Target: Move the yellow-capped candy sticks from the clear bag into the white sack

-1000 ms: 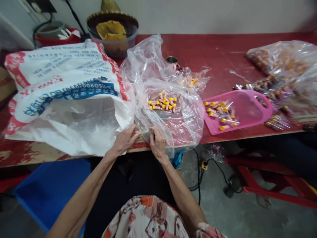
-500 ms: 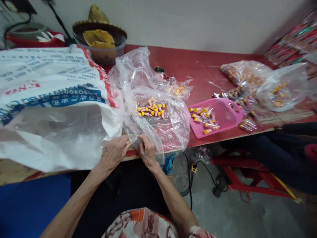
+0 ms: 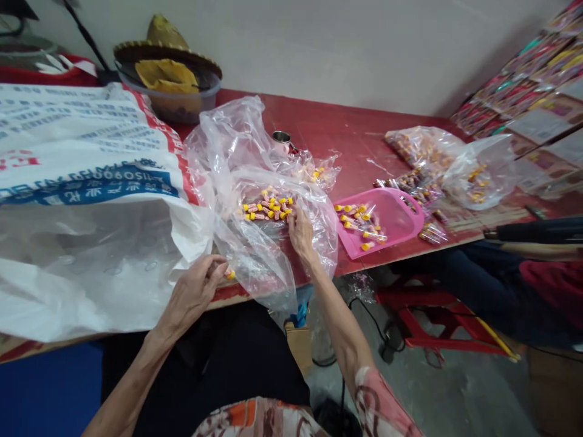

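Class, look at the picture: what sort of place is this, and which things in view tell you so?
Probably a small home or backroom packing workshop. A red worktable holds clear plastic bags of small yellow-capped tubes, a pink tray with more, and a large printed sack beside them.

Plain pale wall (image 3: 346, 42); red table (image 3: 346, 130); grey concrete floor (image 3: 455, 394); red stool (image 3: 437, 321).

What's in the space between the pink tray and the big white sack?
In the head view, a crumpled clear plastic bag fills that stretch, between the pink tray and the white sack. A pile of yellow-capped pieces lies on it, and the right hand reaches them.
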Demonstrator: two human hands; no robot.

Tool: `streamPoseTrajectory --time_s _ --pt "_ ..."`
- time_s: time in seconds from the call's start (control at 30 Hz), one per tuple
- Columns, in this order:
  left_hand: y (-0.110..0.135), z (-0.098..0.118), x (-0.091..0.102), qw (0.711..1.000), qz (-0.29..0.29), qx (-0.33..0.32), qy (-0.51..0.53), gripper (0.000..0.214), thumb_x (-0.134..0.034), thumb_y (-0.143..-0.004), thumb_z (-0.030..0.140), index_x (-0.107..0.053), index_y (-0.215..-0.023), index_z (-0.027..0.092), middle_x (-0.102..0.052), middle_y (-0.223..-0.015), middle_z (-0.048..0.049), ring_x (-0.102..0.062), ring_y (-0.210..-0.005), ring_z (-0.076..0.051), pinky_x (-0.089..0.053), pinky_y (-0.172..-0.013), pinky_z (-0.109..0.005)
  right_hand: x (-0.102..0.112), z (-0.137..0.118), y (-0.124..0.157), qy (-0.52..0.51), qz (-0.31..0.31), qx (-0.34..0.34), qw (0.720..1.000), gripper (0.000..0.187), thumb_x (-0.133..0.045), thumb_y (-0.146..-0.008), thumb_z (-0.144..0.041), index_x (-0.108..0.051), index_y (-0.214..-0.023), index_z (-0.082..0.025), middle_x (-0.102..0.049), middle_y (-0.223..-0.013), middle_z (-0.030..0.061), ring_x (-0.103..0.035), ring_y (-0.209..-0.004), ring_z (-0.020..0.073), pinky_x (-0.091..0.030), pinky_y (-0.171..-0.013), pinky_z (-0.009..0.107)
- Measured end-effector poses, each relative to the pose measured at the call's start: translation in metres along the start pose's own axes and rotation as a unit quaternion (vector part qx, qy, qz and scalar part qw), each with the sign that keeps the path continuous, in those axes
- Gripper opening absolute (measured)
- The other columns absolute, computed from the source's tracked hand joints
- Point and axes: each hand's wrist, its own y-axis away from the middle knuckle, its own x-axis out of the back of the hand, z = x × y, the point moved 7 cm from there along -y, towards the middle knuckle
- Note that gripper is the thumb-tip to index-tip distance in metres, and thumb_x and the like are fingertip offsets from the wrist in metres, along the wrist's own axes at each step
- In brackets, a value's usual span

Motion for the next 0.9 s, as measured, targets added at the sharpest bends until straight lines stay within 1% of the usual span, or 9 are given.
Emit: streamPoseTrajectory --time_s 0.07,0.13,0.23,0.37,0.47,0.57,0.67,0.77,0.9 --pt "0.002 -0.003 0.003 0.998 0.019 0.036 0.038 0.041 -0.055 -0.096 0.062 -0.069 -0.106 0.025 -0.063 -0.076 0.0004 -0.054 -0.064 -0.019 -0.045 -0.062 -0.03 -0.011 0.015 -0.013 0.021 -0.034 -0.027 0.999 0.023 -0.05 -0.102 -0.026 -0.066 -0.117 -0.017 -0.069 -0.121 0.0151 -0.063 -0.107 0.0244 -0.054 -0.099 0.041" --pt "0.005 -0.007 0.004 0.996 0.042 0.059 0.051 0.041 -0.061 -0.093 0.062 -0.068 -0.104 0.024 -0.057 -0.071 0.0019 -0.05 -0.061 -0.017 -0.042 -0.058 -0.029 -0.016 0.023 -0.019 0.035 -0.065 -0.052 0.996 0.017 -0.054 -0.099 -0.023 -0.066 -0.108 -0.016 -0.07 -0.109 0.0126 -0.063 -0.098 0.0234 -0.053 -0.096 0.04" --pt "0.01 -0.006 0.004 0.996 0.076 0.041 0.024 0.035 -0.064 -0.093 0.056 -0.068 -0.103 0.023 -0.061 -0.078 0.0001 -0.053 -0.064 -0.017 -0.045 -0.063 -0.028 -0.003 0.02 -0.018 0.023 -0.063 -0.069 0.995 0.013 -0.053 -0.1 -0.026 -0.063 -0.101 -0.017 -0.067 -0.093 0.0069 -0.061 -0.083 0.0205 -0.053 -0.088 0.038" --pt "0.012 0.003 -0.007 0.992 0.07 -0.048 -0.088 0.023 -0.055 -0.101 0.042 -0.068 -0.106 0.022 -0.071 -0.098 -0.0072 -0.066 -0.09 -0.023 -0.051 -0.082 -0.033 0.029 -0.017 0.006 -0.068 -0.006 -0.062 0.996 0.018 -0.055 -0.103 -0.035 -0.061 -0.095 -0.02 -0.065 -0.087 0.0026 -0.058 -0.074 0.0161 -0.052 -0.076 0.032" --pt "0.011 0.002 -0.012 0.989 0.031 -0.065 -0.133 0.02 -0.052 -0.103 0.035 -0.067 -0.106 0.022 -0.073 -0.103 -0.0094 -0.068 -0.097 -0.025 -0.052 -0.083 -0.033 0.034 -0.06 0.042 -0.163 -0.003 -0.081 0.983 0.021 -0.058 -0.104 -0.04 -0.061 -0.099 -0.02 -0.067 -0.087 0.0005 -0.058 -0.07 0.0131 -0.051 -0.069 0.026" --pt "0.014 0.002 -0.007 0.989 0.021 -0.065 -0.132 0.018 -0.053 -0.103 0.034 -0.067 -0.107 0.022 -0.073 -0.103 -0.008 -0.069 -0.096 -0.024 -0.052 -0.081 -0.031 0.014 -0.099 0.085 -0.236 -0.034 -0.098 0.966 0.024 -0.058 -0.105 -0.044 -0.062 -0.102 -0.02 -0.069 -0.086 0.0 -0.06 -0.068 0.0122 -0.051 -0.067 0.025" --pt "0.025 0.003 0.001 0.988 0.075 -0.042 -0.126 0.024 -0.053 -0.106 0.04 -0.067 -0.111 0.022 -0.073 -0.102 -0.0076 -0.069 -0.091 -0.022 -0.052 -0.081 -0.031 -0.022 -0.121 0.121 -0.263 -0.088 -0.089 0.957 0.027 -0.055 -0.107 -0.045 -0.064 -0.106 -0.02 -0.07 -0.085 0.0003 -0.061 -0.066 0.0127 -0.053 -0.067 0.025" --pt "0.034 0.001 -0.004 0.99 0.083 -0.017 -0.113 0.027 -0.05 -0.106 0.042 -0.067 -0.108 0.022 -0.072 -0.098 -0.0084 -0.068 -0.091 -0.023 -0.051 -0.082 -0.032 -0.05 -0.122 0.141 -0.231 -0.11 -0.063 0.965 0.029 -0.049 -0.108 -0.045 -0.064 -0.106 -0.02 -0.071 -0.089 0.0029 -0.064 -0.071 0.0149 -0.056 -0.073 0.027" --pt "0.028 -0.011 -0.007 0.998 0.043 0.045 -0.007 0.027 -0.056 -0.1 0.047 -0.068 -0.103 0.022 -0.073 -0.098 -0.0069 -0.068 -0.09 -0.023 -0.053 -0.081 -0.033 -0.064 -0.117 0.147 -0.169 -0.106 -0.011 0.98 0.029 -0.045 -0.109 -0.039 -0.065 -0.105 -0.019 -0.071 -0.096 0.0076 -0.068 -0.085 0.0188 -0.058 -0.084 0.031"
